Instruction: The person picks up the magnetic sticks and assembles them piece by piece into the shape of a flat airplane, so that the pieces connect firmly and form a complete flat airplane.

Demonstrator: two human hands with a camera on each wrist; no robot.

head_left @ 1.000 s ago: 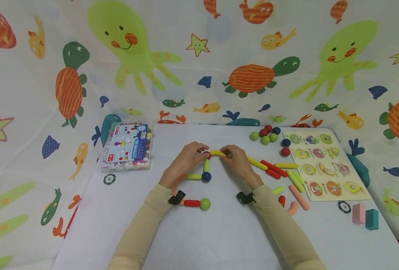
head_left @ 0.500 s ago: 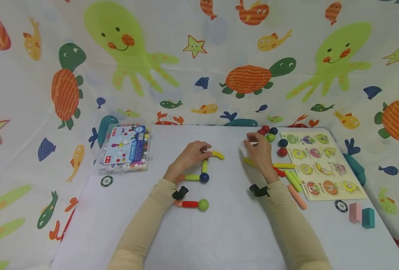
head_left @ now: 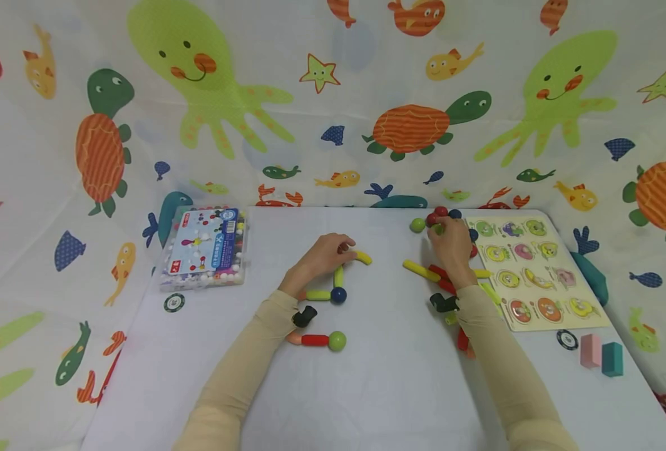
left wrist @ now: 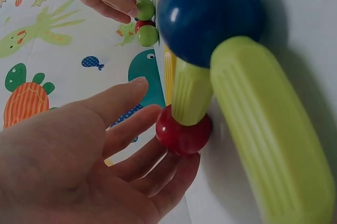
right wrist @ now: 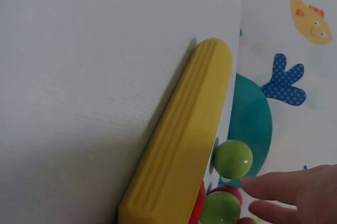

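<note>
My left hand (head_left: 328,254) is at the built chain of sticks and balls. In the left wrist view its fingertips touch a red ball (left wrist: 184,130) from behind, thumb held apart. That ball joins a short lime stick (left wrist: 192,93), which leads to a dark blue ball (left wrist: 210,16) and another lime stick (left wrist: 274,129). A curved yellow stick (head_left: 363,257) extends right from the hand. My right hand (head_left: 452,247) reaches into the ball cluster at the back, its fingertips at a green ball (head_left: 437,229); the fingers look fairly straight in the right wrist view.
Beneath the right hand lie loose sticks, including a yellow stick (head_left: 420,270). A fruit puzzle board (head_left: 578,275) is at right, near pink (head_left: 590,351) and teal blocks (head_left: 612,359). A bead box (head_left: 203,247) stands back left. A red stick (head_left: 314,340) joins a green ball (head_left: 337,341) in front.
My right hand has left the curved yellow stick and moved right and back to the balls. The left hand has stayed at the red ball.
</note>
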